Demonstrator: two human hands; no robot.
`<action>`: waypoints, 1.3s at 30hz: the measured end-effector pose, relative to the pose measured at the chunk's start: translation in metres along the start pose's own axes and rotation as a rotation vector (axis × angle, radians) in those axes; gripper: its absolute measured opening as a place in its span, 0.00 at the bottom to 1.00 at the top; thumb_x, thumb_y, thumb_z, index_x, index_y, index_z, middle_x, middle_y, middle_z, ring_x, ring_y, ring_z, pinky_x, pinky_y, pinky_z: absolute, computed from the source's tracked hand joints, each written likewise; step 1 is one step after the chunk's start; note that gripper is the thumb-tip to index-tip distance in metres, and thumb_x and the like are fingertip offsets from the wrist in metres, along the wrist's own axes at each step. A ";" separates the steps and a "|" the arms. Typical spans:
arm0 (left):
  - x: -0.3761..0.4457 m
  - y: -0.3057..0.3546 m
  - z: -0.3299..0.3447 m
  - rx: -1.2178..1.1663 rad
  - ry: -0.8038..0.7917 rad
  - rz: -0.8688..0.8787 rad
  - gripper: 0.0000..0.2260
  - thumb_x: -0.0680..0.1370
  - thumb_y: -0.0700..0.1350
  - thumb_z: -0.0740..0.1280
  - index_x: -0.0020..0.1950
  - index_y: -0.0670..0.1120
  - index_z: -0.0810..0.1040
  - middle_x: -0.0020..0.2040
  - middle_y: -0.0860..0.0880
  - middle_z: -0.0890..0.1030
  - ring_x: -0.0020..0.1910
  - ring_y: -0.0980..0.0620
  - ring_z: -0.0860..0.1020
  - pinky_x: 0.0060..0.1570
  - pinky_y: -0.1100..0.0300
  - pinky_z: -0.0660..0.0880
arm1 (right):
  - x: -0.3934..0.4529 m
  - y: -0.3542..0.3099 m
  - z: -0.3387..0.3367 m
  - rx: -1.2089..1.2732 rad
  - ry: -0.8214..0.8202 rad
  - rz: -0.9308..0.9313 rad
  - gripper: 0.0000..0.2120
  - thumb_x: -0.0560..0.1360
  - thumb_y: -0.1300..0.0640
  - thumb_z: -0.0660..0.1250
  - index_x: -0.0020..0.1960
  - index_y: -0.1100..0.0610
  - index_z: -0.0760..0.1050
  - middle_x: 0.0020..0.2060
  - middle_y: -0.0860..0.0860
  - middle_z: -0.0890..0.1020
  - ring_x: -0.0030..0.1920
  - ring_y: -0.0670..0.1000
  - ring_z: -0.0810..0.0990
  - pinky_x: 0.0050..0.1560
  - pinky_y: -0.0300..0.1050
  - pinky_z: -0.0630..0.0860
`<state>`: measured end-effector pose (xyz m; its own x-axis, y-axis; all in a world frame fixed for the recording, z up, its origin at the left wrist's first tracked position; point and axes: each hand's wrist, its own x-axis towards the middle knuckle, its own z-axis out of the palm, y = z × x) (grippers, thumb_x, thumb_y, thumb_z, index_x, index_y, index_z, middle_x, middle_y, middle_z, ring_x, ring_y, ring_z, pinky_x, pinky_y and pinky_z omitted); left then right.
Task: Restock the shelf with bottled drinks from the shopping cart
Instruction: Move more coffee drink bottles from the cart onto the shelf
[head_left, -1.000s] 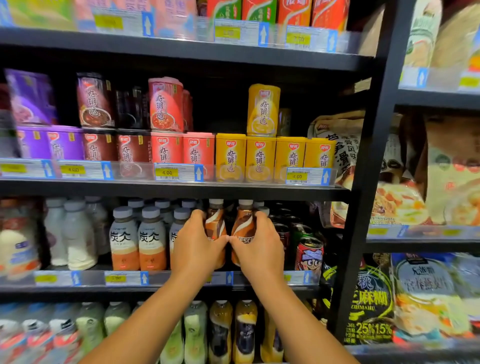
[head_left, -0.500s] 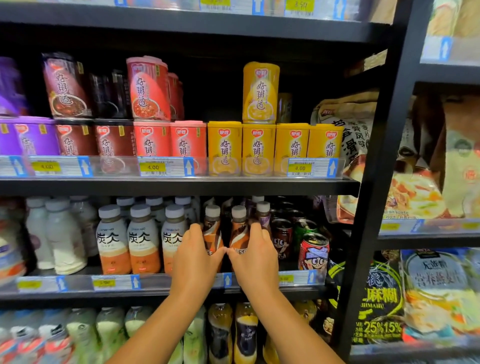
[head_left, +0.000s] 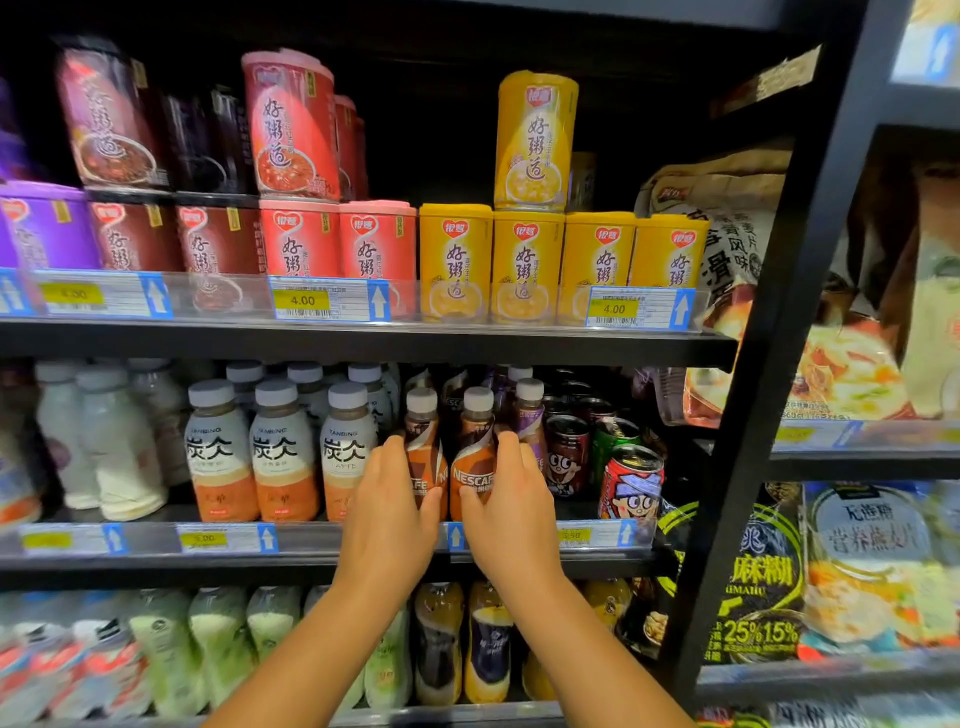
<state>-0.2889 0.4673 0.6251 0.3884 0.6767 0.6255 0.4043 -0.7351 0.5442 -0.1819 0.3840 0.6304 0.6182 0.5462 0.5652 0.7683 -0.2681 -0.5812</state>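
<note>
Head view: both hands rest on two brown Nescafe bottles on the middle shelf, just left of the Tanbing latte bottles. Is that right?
Not quite. In the head view the left hand and right hand are on the Nescafe bottles on the middle shelf, but these stand just right of the Tanbing latte bottles, not left.
</note>
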 end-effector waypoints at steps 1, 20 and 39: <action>0.001 0.001 0.000 0.002 -0.003 -0.011 0.18 0.77 0.47 0.72 0.63 0.49 0.69 0.53 0.52 0.74 0.51 0.53 0.75 0.49 0.57 0.76 | 0.000 0.000 0.000 -0.001 -0.006 -0.001 0.28 0.79 0.52 0.71 0.75 0.49 0.61 0.66 0.47 0.73 0.67 0.49 0.74 0.64 0.47 0.77; 0.000 0.002 -0.007 0.059 -0.040 -0.005 0.18 0.77 0.44 0.72 0.62 0.50 0.67 0.53 0.52 0.75 0.52 0.51 0.77 0.49 0.56 0.77 | -0.002 -0.006 -0.007 -0.138 -0.040 0.032 0.23 0.80 0.51 0.69 0.70 0.49 0.64 0.64 0.45 0.74 0.67 0.50 0.73 0.58 0.49 0.77; -0.046 -0.011 -0.044 0.221 -0.226 0.288 0.18 0.82 0.55 0.60 0.71 0.54 0.75 0.72 0.57 0.73 0.71 0.56 0.72 0.68 0.58 0.72 | -0.041 0.008 -0.031 -0.167 -0.217 -0.236 0.18 0.83 0.49 0.61 0.72 0.47 0.72 0.68 0.42 0.75 0.70 0.46 0.71 0.73 0.47 0.70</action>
<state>-0.3478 0.4422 0.6151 0.6735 0.4550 0.5825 0.4106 -0.8856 0.2170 -0.1960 0.3348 0.6202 0.3846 0.7595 0.5247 0.9134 -0.2308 -0.3354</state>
